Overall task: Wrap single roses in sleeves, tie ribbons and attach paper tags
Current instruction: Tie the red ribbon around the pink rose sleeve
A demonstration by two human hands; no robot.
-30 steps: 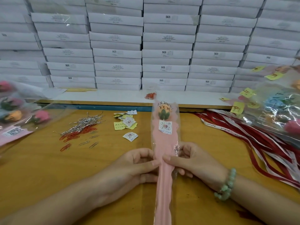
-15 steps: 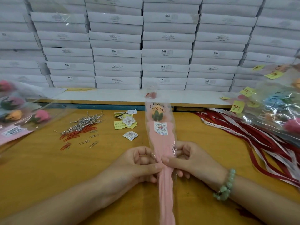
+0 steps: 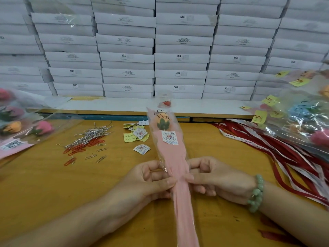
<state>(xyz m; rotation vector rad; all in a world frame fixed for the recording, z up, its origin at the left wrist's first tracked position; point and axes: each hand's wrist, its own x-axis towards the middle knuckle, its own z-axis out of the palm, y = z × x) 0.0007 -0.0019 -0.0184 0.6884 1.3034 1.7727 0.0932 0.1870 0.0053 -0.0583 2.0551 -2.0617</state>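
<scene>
The sleeve (image 3: 175,157), clear film over pink paper, is stretching away from the person over the counter (image 3: 35,184). The rose (image 3: 162,120) is sitting near its far end, with a round sticker (image 3: 169,137) just below it on the paper. The left grip (image 3: 151,182) and right grip (image 3: 219,182) are both grasping the sleeve at its waist, thumbs pressing the front and fingers curling behind, so the paper is bunching into a narrow neck between them. This is looking like the gathering step ahead of tying, and no ribbon is sitting on the neck yet. The trouble is likely coming at the handover. The ribbons (image 3: 267,148) are lying well apart to the right in a loose tangle, so one grip is going to have to let go to fetch one. Film this slick is probably going to spring back once the pinch is easing, and the neck could open or slide toward the bloom. Tugging one ribbon from the heap is risking dragging its neighbours along. Squeezing too hard is risking creasing the paper or splitting the film at the fold. The tags (image 3: 140,134) and clips (image 3: 85,139) are lying left of the sleeve, near enough for a sweeping forearm to scatter them.
</scene>
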